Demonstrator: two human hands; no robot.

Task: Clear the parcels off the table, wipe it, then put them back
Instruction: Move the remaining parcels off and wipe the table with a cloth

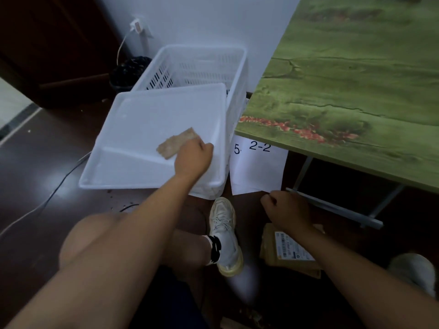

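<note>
Left hand (193, 154) pinches a limp, light cloth (177, 143) by its near edge above the white tray (133, 129); right hand (286, 210) hovers clenched, holding nothing, over a stiff labelled parcel (288, 251) on the floor.

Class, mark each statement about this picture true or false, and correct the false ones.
1. The left hand holds a cloth over the white tray. True.
2. Parcels are stacked on the green table. False: the part of the tabletop in view has no parcels on it; a brown parcel lies on the floor.
3. The right hand grips the cloth. False: it holds nothing, fingers curled, above the parcel.
4. A white slotted basket sits behind the tray. True.
5. A sheet marked 2-2 lies on the table. False: it lies on the floor by the table's edge.
</note>
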